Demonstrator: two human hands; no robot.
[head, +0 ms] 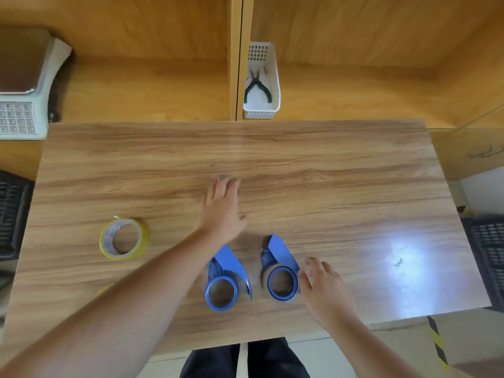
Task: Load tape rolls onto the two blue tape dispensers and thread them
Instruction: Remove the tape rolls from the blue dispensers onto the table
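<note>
Our right hand (324, 285) hovers spread and empty, touching the taped dispenser (281, 274). Our left hand (222, 208) lies flat, holding nothing. The bare dispenser (225, 282) sits just behind its wrist; next we'd fetch the yellow roll (124, 238), well to its left.

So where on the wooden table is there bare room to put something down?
The wooden table is bare along its far half and on the right, around the glare. The near middle is crowded: two blue tape dispensers, the right hand and the left hand. The yellow tape roll takes the left.
</note>
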